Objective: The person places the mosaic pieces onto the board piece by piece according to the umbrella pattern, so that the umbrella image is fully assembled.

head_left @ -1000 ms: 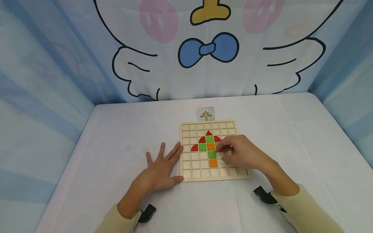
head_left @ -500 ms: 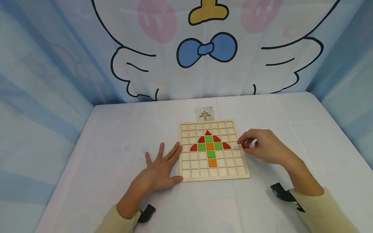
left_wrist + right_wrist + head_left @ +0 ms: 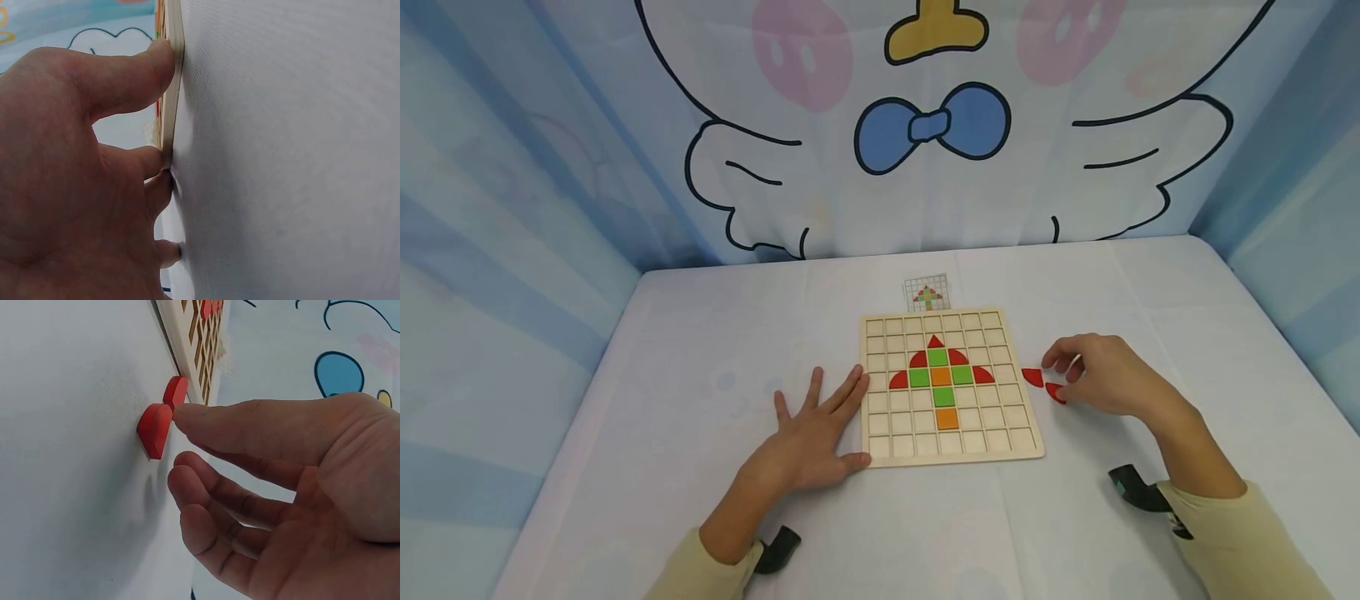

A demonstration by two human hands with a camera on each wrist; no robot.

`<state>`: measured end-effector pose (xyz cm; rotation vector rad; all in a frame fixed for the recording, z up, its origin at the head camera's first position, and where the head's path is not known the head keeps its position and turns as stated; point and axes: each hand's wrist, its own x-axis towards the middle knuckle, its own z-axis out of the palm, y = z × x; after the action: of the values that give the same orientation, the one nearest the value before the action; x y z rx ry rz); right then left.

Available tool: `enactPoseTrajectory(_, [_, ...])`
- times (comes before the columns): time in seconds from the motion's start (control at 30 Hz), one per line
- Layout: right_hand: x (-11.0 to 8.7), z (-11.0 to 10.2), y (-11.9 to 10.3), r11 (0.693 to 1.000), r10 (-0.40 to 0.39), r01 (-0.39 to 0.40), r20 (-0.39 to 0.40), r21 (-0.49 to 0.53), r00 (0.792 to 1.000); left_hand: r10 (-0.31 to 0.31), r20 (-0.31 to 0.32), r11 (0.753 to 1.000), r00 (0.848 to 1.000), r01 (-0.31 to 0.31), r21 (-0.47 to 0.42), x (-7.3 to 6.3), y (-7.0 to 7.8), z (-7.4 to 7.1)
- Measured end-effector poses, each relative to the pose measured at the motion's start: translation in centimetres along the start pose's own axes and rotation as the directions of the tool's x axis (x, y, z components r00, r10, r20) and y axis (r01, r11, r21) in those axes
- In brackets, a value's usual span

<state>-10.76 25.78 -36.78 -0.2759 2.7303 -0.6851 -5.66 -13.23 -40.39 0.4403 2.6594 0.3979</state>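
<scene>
A wooden grid board [image 3: 902, 448] lies on the table, with red, green and orange blocks set in its cells. Two red quarter-round blocks lie on the tabletop off its right edge: one nearer the board [image 3: 1032, 377], the other [image 3: 1055, 392] beside my right thumb. My right hand [image 3: 1108, 375] hovers at them with fingers loosely bent and nothing between them. In the right wrist view, the thumb tip [image 3: 190, 419] overlaps the edge of the nearer red block [image 3: 154, 430]. My left hand [image 3: 808, 446] is spread on the table, its thumb and fingertips touching the board's left edge.
A small pattern card [image 3: 927, 292] showing a similar coloured shape lies behind the board. White cloth covers the table [image 3: 737, 333]. A printed curtain [image 3: 925, 208] hangs behind it, and wrist cameras sit at both sleeves.
My right hand has gone from over the board to its right side and let go of a red block there. My left hand stays put.
</scene>
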Motion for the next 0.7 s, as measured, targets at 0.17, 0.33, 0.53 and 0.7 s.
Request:
enactPoseTrajectory(0.17, [0.11,0.3,0.33,1.0,0.024,-0.024,0.048,0.001,0.999,0.001,-0.002,1.0,1.0,-0.001,0.01,0.06,-0.04,0.08])
enactPoseTrajectory(0.33, [0.21,0.61,0.41,1.0,0.008,-0.008,0.049,-0.001,0.999,-0.002,-0.003,1.0,1.0,0.002,0.017,0.1,0.04,-0.05])
enactPoseTrajectory(0.53, [0.25,0.76,0.52,1.0,-0.015,0.016,0.047,-0.003,0.999,-0.003,-0.001,1.0,1.0,0.003,0.009,0.04,0.13,-0.17])
enactPoseTrajectory(0.7, [0.29,0.66,0.61,1.0,-0.019,0.02,0.053,-0.008,0.998,0.003,-0.001,1.0,1.0,-0.003,0.006,-0.02,0.09,-0.13])
